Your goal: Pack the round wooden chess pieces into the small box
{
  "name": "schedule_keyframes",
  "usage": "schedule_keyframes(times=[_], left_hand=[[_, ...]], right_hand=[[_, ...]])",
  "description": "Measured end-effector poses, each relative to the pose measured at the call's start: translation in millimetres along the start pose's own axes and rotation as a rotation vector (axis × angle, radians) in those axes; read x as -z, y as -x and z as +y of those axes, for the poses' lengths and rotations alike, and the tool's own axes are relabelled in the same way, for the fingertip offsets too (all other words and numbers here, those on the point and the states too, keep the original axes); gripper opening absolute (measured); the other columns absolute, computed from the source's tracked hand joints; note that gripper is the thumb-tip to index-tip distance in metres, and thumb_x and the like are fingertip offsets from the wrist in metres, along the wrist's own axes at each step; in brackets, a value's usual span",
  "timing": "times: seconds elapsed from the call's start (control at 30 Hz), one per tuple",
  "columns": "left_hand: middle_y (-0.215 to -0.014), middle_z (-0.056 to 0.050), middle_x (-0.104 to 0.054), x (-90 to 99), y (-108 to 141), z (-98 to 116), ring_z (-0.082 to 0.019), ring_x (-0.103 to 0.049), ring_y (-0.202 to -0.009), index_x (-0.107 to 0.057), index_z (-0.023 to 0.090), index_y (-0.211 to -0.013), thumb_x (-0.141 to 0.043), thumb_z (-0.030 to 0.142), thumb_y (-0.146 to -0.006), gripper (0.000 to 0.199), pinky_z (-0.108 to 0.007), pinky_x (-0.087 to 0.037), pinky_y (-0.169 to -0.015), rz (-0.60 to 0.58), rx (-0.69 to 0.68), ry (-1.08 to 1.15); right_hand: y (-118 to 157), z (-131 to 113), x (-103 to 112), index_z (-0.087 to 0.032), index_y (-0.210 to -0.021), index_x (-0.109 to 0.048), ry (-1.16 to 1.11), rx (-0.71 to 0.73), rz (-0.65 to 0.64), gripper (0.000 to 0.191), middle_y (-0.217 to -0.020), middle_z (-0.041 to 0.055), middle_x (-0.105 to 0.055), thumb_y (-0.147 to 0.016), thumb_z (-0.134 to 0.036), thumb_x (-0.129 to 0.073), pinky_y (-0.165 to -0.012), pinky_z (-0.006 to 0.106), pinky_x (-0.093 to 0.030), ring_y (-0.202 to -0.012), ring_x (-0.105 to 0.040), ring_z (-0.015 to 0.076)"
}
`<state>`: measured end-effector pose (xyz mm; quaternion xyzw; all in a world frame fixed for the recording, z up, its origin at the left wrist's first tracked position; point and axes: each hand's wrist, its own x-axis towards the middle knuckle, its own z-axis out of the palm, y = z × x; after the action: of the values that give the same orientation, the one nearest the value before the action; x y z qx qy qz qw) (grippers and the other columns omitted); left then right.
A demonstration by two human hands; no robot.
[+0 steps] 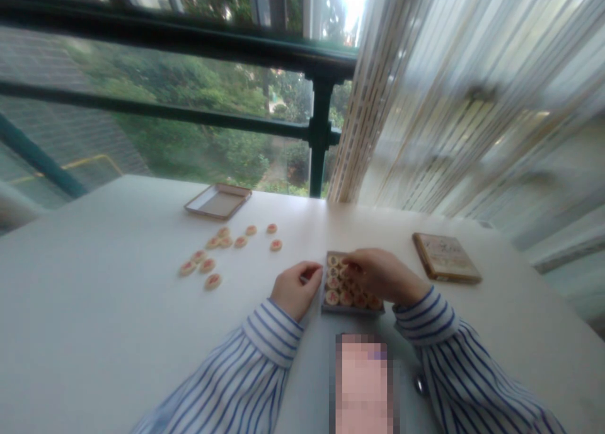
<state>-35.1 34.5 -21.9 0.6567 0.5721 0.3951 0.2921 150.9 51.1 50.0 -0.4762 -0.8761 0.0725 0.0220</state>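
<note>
A small open box point(352, 310) stands on the table, holding rows of round wooden Chinese chess pieces point(332, 297) with red or dark characters. My left hand point(297, 289) is at the box's left edge, its thumb and fingertips pinched together against the wall. My right hand point(378, 273) reaches over the box from the right, fingers closed and pointing down on a Chinese chess piece point(345, 273) near the upper row. That hand hides much of the box's right side. To the left, several loose Chinese chess pieces point(207, 265) with red characters lie scattered.
A shallow open box lid point(218, 202) lies at the white table's point(118, 308) far left. A flat printed box point(447, 257) is on the right. In front of me lies a phone point(363, 383), its screen blurred out. Beyond are a window, dark railing point(321, 119) and string curtain point(368, 106).
</note>
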Motion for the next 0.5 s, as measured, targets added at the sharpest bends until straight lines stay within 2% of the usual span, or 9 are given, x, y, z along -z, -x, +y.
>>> schedule_keyframes(times=[0.13, 0.2, 0.3, 0.4, 0.5], left_hand=[[-0.073, -0.003, -0.068, -0.5, 1, 0, -0.014, -0.060, -0.063, -0.066, 0.017, -0.086, -0.052, 0.038, -0.073, 0.028, -0.025, -0.047, -0.059, -0.014, -0.001, -0.020], [-0.072, -0.004, -0.068, -0.8, 1, 1, -0.014, -0.060, -0.063, -0.065, 0.017, -0.087, -0.052, 0.038, -0.072, 0.029, -0.025, -0.047, -0.059, -0.029, -0.008, -0.036], [-0.074, -0.004, -0.068, -1.7, 2, 0, -0.015, -0.061, -0.066, -0.065, 0.018, -0.088, -0.052, 0.038, -0.072, 0.028, -0.025, -0.048, -0.061, -0.046, -0.025, -0.054], [-0.076, -0.004, -0.068, -2.4, 2, -1, -0.015, -0.061, -0.068, -0.065, 0.018, -0.088, -0.053, 0.037, -0.072, 0.028, -0.026, -0.048, -0.063, -0.046, -0.038, -0.065], [-0.076, -0.004, -0.068, -2.2, 2, 0, -0.015, -0.061, -0.068, -0.065, 0.018, -0.087, -0.053, 0.038, -0.072, 0.028, -0.026, -0.048, -0.062, -0.046, -0.045, -0.082]], right_hand=[[4, 13, 6, -0.021, -0.098, -0.060, 0.079, -0.195, 0.034, 0.030, -0.088, 0.0066, -0.065, -0.086, -0.033, -0.036, -0.069, 0.026, -0.035, -0.082, -0.057, 0.0176], [6, 22, 6, -0.021, -0.107, -0.056, 0.116, -0.274, 0.024, 0.034, -0.089, 0.0077, -0.065, -0.085, -0.038, -0.037, -0.070, 0.028, -0.036, -0.084, -0.057, 0.0197], [8, 34, 4, -0.021, -0.108, -0.055, 0.164, -0.372, 0.004, 0.036, -0.089, 0.0091, -0.065, -0.085, -0.038, -0.034, -0.069, 0.031, -0.037, -0.083, -0.058, 0.0220], [9, 42, -1, -0.019, -0.106, -0.056, 0.185, -0.406, -0.027, 0.037, -0.091, 0.0119, -0.064, -0.084, -0.039, -0.034, -0.068, 0.032, -0.038, -0.085, -0.058, 0.0236], [9, 46, -6, -0.018, -0.094, -0.061, 0.170, -0.377, -0.085, 0.036, -0.089, 0.0129, -0.065, -0.085, -0.036, -0.032, -0.067, 0.031, -0.038, -0.083, -0.059, 0.0237]])
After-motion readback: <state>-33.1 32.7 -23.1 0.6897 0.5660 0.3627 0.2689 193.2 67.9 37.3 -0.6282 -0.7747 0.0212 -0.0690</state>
